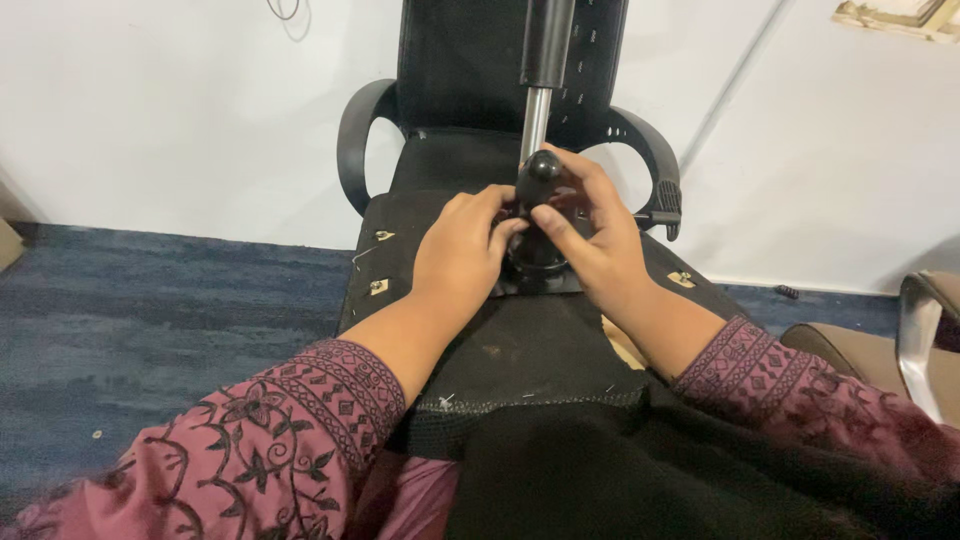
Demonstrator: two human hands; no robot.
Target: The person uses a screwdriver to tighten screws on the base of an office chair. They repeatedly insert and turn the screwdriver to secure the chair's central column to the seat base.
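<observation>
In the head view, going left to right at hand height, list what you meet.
Blue carpet → left black armrest → left hand → black knob → right hand → right black armrest → chrome armrest of another chair.

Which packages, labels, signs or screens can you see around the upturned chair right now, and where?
No screens, signs or readable labels in view.
Possible cardboard box: far left edge on the blue carpet, only a tan corner shows.
Flat cream-coloured framed piece: top right corner against the white wall, cut off by the frame; cannot tell what it is.
</observation>
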